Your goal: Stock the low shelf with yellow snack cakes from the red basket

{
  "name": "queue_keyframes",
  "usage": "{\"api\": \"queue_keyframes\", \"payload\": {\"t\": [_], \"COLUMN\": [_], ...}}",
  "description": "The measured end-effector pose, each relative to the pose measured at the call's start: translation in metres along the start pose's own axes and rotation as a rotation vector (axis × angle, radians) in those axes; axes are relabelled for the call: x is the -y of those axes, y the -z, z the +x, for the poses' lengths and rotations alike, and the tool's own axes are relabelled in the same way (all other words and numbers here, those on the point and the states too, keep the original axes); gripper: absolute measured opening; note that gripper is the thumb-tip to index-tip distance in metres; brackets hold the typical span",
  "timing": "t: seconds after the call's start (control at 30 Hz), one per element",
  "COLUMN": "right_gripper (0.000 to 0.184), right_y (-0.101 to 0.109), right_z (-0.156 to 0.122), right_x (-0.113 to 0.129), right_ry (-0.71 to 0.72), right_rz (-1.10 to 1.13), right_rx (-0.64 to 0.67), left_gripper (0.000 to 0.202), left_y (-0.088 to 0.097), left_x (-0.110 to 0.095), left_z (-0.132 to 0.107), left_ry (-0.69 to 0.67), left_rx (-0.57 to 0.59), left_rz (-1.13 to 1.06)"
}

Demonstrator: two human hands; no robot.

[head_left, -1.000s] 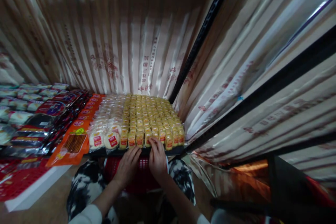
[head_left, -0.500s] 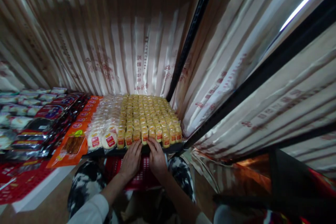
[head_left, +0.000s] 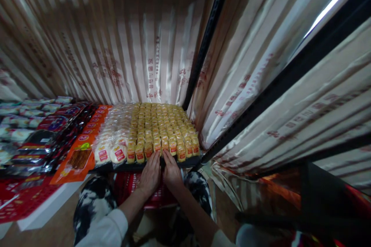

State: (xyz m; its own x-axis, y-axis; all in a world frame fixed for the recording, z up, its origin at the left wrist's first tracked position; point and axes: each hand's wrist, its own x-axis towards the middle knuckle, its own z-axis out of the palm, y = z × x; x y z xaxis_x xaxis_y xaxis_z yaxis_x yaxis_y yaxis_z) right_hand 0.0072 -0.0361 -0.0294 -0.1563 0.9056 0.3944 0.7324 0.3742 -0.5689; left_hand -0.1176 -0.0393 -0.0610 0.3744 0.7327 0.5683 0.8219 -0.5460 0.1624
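Note:
Rows of small yellow wrapped snack cakes [head_left: 162,127] stand packed together on a dark shelf [head_left: 189,162], the front ones showing red labels. My left hand [head_left: 150,174] is at the middle of the front row, fingers stretched forward, tips against the lower front of the packs. Close beside it, my right hand [head_left: 173,175] also reaches forward with extended fingers touching the front packs. Neither hand visibly grips a pack, though the fingertips partly cover the labels. Left of the yellow rows are clear-wrapped round white packs [head_left: 118,153] with red labels.
Orange snack bags [head_left: 77,158] and dark shiny packets [head_left: 37,146] lie to the left. A red basket [head_left: 127,185] sits below the shelf between my knees. Black metal posts [head_left: 207,46] and pale printed curtains [head_left: 127,46] enclose the back and right.
My hands have drawn closer together, the left shifting slightly right and both fingertips moving up against the front packs. The view has shifted slightly.

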Motion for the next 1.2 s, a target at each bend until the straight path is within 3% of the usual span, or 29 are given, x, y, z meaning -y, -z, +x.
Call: {"api": "queue_keyframes", "payload": {"t": [0.27, 0.5, 0.7, 0.83, 0.93, 1.07, 1.2], "right_gripper": [0.060, 0.056, 0.054, 0.048, 0.046, 0.045, 0.052], "right_y": [0.001, 0.010, 0.030, 0.040, 0.049, 0.057, 0.055], "right_z": [0.005, 0.017, 0.027, 0.019, 0.008, -0.011, -0.026], "right_x": [0.000, 0.002, 0.009, 0.011, 0.008, -0.004, -0.018], "right_ry": [-0.033, -0.100, -0.039, 0.007, 0.006, -0.074, -0.083], "right_rz": [0.056, 0.138, 0.136, 0.140, 0.086, -0.024, -0.064], "right_rx": [0.051, 0.015, 0.041, -0.008, -0.109, -0.248, -0.238], "left_gripper": [0.050, 0.048, 0.046, 0.045, 0.047, 0.045, 0.048], "left_y": [0.003, 0.008, 0.009, 0.002, -0.003, -0.006, -0.008], "left_x": [0.000, -0.027, -0.041, -0.040, -0.040, -0.040, -0.040], "left_z": [0.004, 0.009, 0.025, 0.025, 0.028, 0.035, 0.039], "left_ry": [0.008, -0.016, -0.031, -0.102, -0.144, -0.109, -0.077], "left_rx": [0.000, 0.105, 0.054, 0.017, 0.052, 0.118, 0.127], "left_rz": [-0.023, -0.198, -0.219, -0.120, -0.041, 0.036, 0.087]}}
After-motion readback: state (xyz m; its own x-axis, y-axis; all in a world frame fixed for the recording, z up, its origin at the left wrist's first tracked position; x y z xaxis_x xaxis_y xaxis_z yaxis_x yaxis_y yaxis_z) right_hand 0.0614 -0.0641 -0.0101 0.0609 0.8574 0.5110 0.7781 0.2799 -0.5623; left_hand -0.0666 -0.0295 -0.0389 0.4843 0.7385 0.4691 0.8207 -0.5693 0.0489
